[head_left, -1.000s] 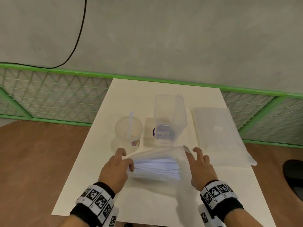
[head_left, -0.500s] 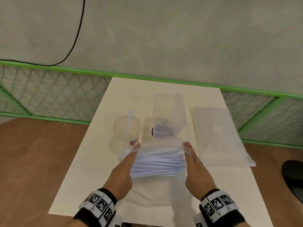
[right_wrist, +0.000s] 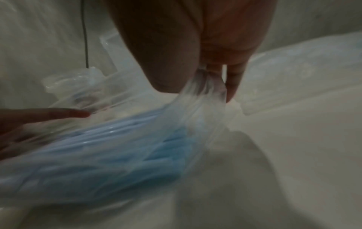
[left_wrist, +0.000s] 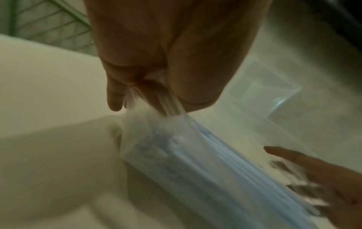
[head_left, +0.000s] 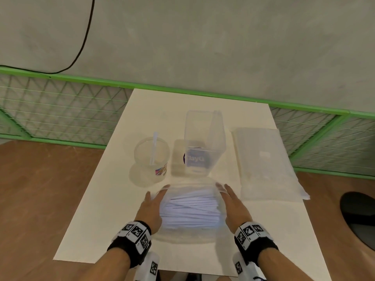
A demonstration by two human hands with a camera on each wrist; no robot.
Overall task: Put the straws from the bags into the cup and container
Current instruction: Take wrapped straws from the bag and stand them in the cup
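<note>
Low centre of the head view, on the white desk [head_left: 105, 209]: left hand [head_left: 151, 209] and right hand [head_left: 235, 207] each pinch the thin clear plastic bag [head_left: 192, 230] of pale blue straws [head_left: 190, 209]. The film looks light, limp and slippery; hold the gathered corners.

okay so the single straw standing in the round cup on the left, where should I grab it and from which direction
Pinch the straw near its upper end, coming down from above. It leans in the cup with its top poking past the rim, so that end is probably the freest part, while the cup wall surrounds the rest. Both the left hand and right hand now pinch the bag of straws, so one must let go first.
</note>
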